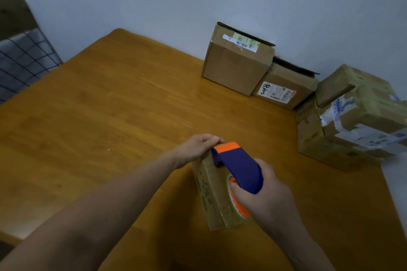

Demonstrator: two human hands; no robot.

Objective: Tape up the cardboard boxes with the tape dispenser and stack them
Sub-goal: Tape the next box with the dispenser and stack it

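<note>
A small brown cardboard box with green print (211, 191) stood near the front of the wooden table (110, 116). The right hand (262, 198) gripped a blue-and-orange tape dispenser (239, 165) lying along the box top. The left hand (196, 147), fingers curled, held the box's far end. Further cardboard boxes (236, 64) lined the wall; taped ones (352, 116) were stacked at right.
</note>
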